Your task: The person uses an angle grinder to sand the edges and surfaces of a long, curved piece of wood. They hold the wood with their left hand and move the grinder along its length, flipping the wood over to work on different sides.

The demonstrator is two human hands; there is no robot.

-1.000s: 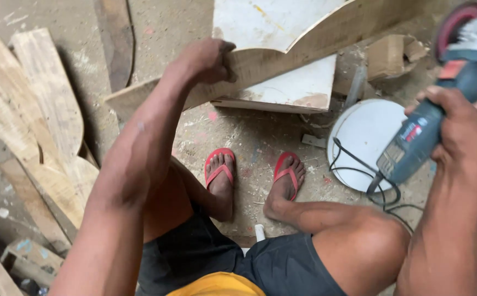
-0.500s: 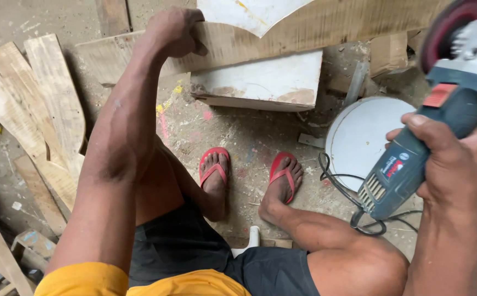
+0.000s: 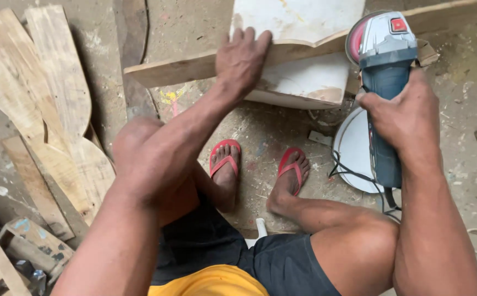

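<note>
Right hand [image 3: 403, 112] clenched around blue angle grinder [image 3: 384, 87], long axis vertical, disc toward frame top. Left hand [image 3: 242, 55] flat, fingers spread, pressing curved wooden board [image 3: 194, 68].

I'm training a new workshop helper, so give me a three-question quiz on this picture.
1. True or false: the left hand lies on the curved plank.
2. What does the right hand grip? A) a hammer B) a grinder C) a saw
3. Fill in: the grinder's cable runs across a round white ____ on the floor.

Key:
1. True. The palm rests flat on its top edge.
2. B. The blue grinder is gripped by its body, with its disc end beside the plank.
3. Disc, lying beside the red sandals.
</note>
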